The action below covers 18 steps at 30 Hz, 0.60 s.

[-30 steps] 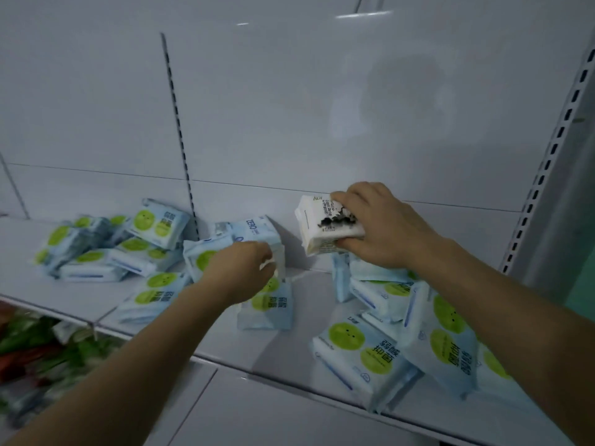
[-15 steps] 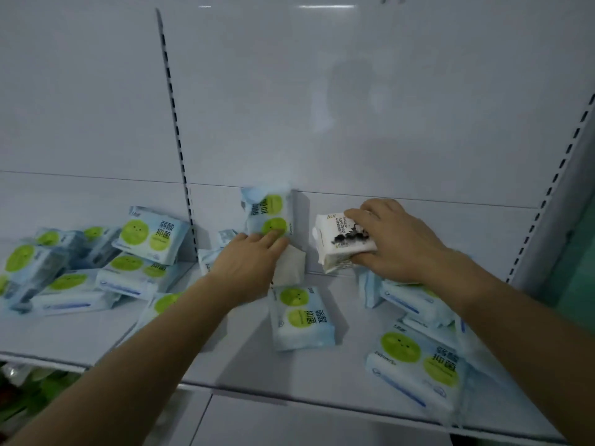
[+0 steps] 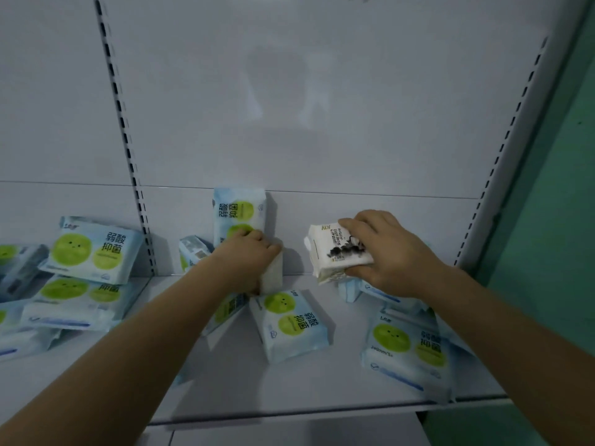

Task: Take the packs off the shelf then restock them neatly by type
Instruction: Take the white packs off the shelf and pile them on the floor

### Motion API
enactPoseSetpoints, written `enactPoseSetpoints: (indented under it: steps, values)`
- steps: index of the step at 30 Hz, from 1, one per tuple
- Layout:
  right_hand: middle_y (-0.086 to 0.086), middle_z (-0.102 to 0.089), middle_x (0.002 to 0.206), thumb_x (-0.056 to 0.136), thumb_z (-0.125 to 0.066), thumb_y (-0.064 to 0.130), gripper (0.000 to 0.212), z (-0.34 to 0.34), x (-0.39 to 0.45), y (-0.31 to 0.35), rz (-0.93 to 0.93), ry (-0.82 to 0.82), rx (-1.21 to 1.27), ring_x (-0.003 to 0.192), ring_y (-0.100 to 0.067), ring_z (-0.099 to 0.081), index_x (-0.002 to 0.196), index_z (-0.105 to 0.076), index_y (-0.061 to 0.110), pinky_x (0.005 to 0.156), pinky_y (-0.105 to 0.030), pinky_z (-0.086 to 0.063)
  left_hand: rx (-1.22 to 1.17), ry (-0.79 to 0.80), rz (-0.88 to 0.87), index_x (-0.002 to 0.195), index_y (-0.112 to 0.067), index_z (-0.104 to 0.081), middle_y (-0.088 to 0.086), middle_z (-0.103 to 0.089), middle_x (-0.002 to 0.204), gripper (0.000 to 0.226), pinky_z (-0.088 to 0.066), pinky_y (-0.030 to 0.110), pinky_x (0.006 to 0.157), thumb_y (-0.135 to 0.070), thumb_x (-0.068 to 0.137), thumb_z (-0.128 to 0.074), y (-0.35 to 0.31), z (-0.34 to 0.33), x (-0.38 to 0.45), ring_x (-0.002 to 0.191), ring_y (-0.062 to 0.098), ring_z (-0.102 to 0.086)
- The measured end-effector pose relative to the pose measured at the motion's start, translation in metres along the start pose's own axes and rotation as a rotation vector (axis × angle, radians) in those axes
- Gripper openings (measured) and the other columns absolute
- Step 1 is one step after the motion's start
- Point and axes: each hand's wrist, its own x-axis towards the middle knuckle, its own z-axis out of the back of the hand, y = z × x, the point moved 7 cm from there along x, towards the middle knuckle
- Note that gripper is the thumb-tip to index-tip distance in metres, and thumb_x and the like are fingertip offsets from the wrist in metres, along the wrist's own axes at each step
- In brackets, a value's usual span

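My left hand grips an upright blue pack with green circles and holds it standing against the shelf's back wall. My right hand holds a white pack with black print just above the shelf, right of the standing pack. Another blue pack lies flat in front of my left hand. More blue packs lie under and in front of my right forearm, one near the shelf's front edge.
A loose heap of blue packs fills the neighbouring bay at the left, past the slotted upright. The white shelf shows bare board between the packs. A slotted post and a green wall close off the right.
My left hand has stood the blue pack fully upright against the back wall and holds it lower. My right hand with the white pack has stayed close to the same spot.
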Motion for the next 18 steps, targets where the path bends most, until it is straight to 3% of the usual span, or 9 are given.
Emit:
enactPoseSetpoints:
  steps: [5, 10, 13, 18]
  values:
    - [-0.006, -0.040, 0.137, 0.086, -0.064, 0.062, 0.091, 0.002, 0.005, -0.005, -0.048, 0.010, -0.033, 0.122, -0.023, -0.039, 0.156, -0.026, 0.017, 0.093, -0.043, -0.049, -0.453, -0.196, 0.083, 0.139, -0.017, -0.043, 0.004, -0.058, 0.129, 0.083, -0.044, 0.037, 0.096, -0.063, 0.076, -0.072, 0.017, 0.030, 0.000, 0.114, 0.026, -0.056]
    - [-0.004, -0.039, 0.135, 0.088, -0.055, 0.066, 0.088, 0.014, 0.006, -0.016, -0.121, -0.017, 0.053, 0.117, -0.022, -0.045, 0.156, -0.021, 0.021, 0.089, -0.037, -0.048, -0.808, -0.342, 0.172, 0.150, -0.020, -0.027, 0.004, -0.041, 0.143, 0.086, -0.045, 0.039, 0.097, -0.056, 0.084, -0.069, 0.013, 0.053, -0.014, 0.120, 0.026, -0.052]
    - [-0.007, -0.039, 0.134, 0.092, -0.056, 0.060, 0.085, 0.026, 0.005, -0.024, -0.119, -0.079, 0.087, 0.117, -0.025, -0.046, 0.157, -0.020, 0.018, 0.087, -0.035, -0.045, -0.915, -0.364, 0.232, 0.152, -0.019, -0.023, 0.009, -0.038, 0.145, 0.086, -0.041, 0.035, 0.098, -0.054, 0.087, -0.067, 0.009, 0.063, -0.016, 0.123, 0.028, -0.050]
    - [-0.011, -0.037, 0.129, 0.086, -0.066, 0.055, 0.093, 0.037, 0.002, -0.029, -0.166, -0.148, 0.143, 0.112, -0.028, -0.047, 0.156, -0.018, 0.019, 0.089, -0.039, -0.048, -0.917, -0.428, 0.361, 0.142, -0.023, -0.030, 0.006, -0.058, 0.126, 0.080, -0.051, 0.040, 0.086, -0.060, 0.082, -0.070, 0.005, 0.076, -0.024, 0.106, 0.024, -0.058]
